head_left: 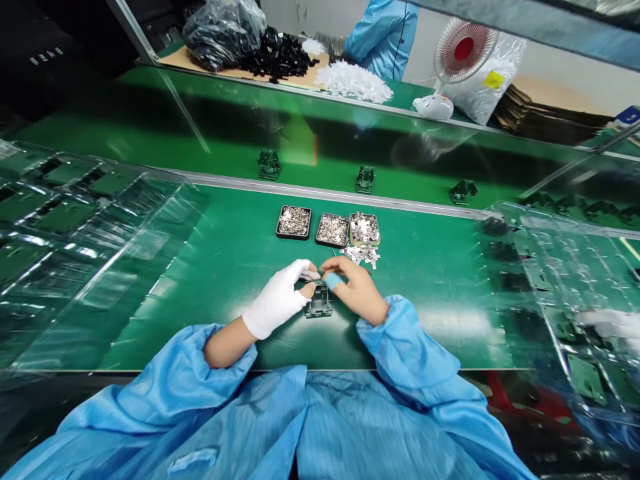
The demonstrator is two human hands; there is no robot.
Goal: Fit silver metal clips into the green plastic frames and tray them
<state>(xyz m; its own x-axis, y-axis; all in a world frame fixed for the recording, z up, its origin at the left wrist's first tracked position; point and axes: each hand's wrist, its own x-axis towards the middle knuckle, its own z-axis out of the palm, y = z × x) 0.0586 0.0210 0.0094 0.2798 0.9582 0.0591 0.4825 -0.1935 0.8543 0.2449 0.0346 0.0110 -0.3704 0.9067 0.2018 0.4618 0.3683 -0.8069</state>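
Observation:
My left hand point(281, 297), in a white glove with bare fingertips, grips a small dark plastic housing point(319, 305) at its upper left side. The housing lies on the green tabletop in front of me. My right hand point(357, 287) is bare, with a light blue wrap on one finger. Its fingers are bent together at the housing's upper right edge, and whatever they pinch is hidden. Just beyond this hand lies a loose pile of small shiny metal pieces point(363, 255).
Three small trays of metal parts, a left tray point(293, 235), a middle tray point(331, 243) and a right tray point(379, 241), stand beyond my hands. Several housings, one here point(366, 179), sit past the metal rail point(320, 190). Clear plastic trays flank me; a gloved hand point(613, 325) reaches in from the right.

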